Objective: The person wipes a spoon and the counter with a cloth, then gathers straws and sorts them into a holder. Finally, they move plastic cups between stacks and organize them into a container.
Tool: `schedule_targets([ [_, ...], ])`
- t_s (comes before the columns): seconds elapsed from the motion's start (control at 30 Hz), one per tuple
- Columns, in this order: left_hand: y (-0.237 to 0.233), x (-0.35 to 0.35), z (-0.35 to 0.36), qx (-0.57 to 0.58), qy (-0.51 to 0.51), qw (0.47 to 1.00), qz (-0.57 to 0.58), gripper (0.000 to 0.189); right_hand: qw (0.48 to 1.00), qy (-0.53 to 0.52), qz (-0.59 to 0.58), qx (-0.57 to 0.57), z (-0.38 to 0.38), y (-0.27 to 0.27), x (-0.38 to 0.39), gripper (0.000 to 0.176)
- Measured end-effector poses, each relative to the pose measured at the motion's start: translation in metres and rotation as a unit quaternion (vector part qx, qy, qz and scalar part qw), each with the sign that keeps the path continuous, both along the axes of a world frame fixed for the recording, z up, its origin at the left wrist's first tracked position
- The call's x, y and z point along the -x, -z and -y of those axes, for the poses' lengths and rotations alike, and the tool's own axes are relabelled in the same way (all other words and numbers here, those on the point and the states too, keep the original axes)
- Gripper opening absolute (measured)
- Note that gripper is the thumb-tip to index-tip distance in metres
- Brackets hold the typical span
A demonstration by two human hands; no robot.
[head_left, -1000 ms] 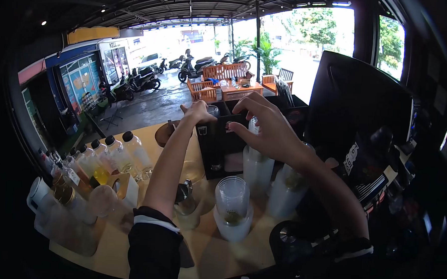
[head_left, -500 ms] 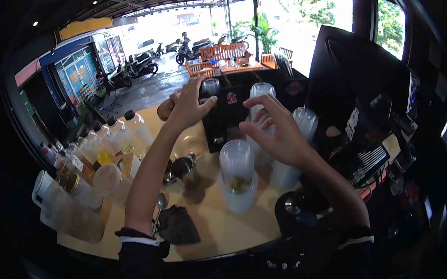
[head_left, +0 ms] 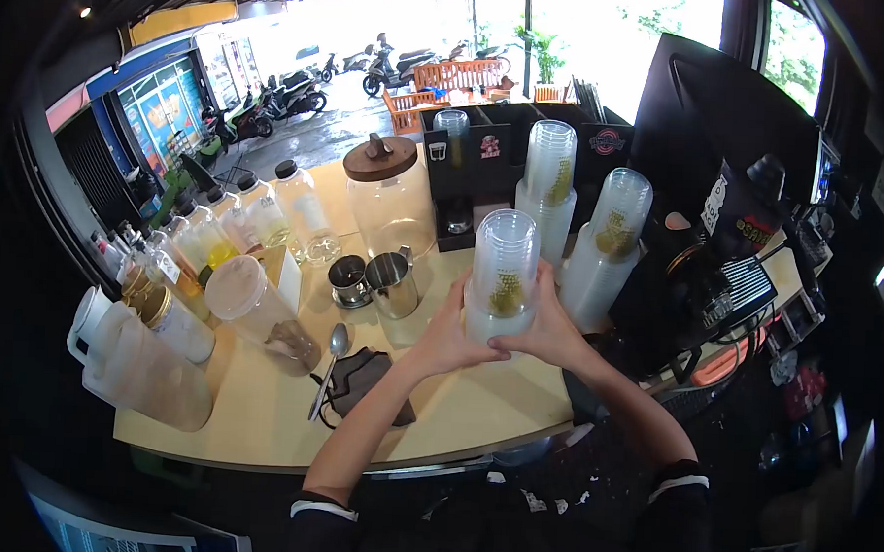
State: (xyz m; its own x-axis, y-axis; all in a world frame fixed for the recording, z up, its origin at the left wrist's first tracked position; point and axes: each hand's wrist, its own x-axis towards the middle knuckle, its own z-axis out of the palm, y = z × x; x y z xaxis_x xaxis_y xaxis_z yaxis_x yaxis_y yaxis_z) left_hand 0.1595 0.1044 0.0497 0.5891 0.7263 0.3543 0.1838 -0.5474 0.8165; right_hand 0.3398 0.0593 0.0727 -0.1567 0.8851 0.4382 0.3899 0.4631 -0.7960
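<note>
A stack of clear plastic cups [head_left: 507,254] with a gold print stands near the front of the counter. My left hand [head_left: 454,336] wraps its lower left side, and my right hand [head_left: 550,330] wraps the lower right. The thumbs almost meet at the front of the stack; the fingers behind it are partly hidden. Behind it are two more cup stacks, one [head_left: 548,177] by the black organizer and another [head_left: 611,244] to the right. Left of my hands stand a metal cup [head_left: 394,284] and a smaller metal cup [head_left: 349,280].
A large glass jar [head_left: 391,210] with a wooden lid stands behind the metal cups. Several bottles [head_left: 306,216] line the left edge, near a plastic pitcher [head_left: 147,367]. A spoon [head_left: 337,345] and dark cloth mask [head_left: 373,382] lie in front. A black organizer [head_left: 512,131] sits behind.
Both hands have come down from the air above the counter and closed around the front cup stack. The view has shifted, bringing the wooden-lidded jar into plain sight.
</note>
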Motion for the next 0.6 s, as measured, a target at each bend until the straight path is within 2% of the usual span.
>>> schedule_targets([
  [0.13,-0.001,-0.003,0.001,0.020,-0.024,1.000,-0.004,0.112,1.000,0.022,0.018,0.011,0.001,-0.001,0.000,0.108],
  [0.2,0.004,-0.003,-0.002,-0.037,-0.051,0.998,-0.012,0.112,0.999,0.026,0.022,0.009,0.002,-0.005,0.001,0.107],
  [0.3,0.009,-0.005,-0.005,-0.007,-0.024,0.999,0.026,0.114,1.000,0.023,0.014,0.007,0.001,-0.005,0.001,0.105],
  [0.6,0.008,-0.005,-0.005,0.004,-0.015,0.999,0.031,0.116,0.999,0.030,-0.012,0.017,0.004,-0.011,0.002,0.098],
])
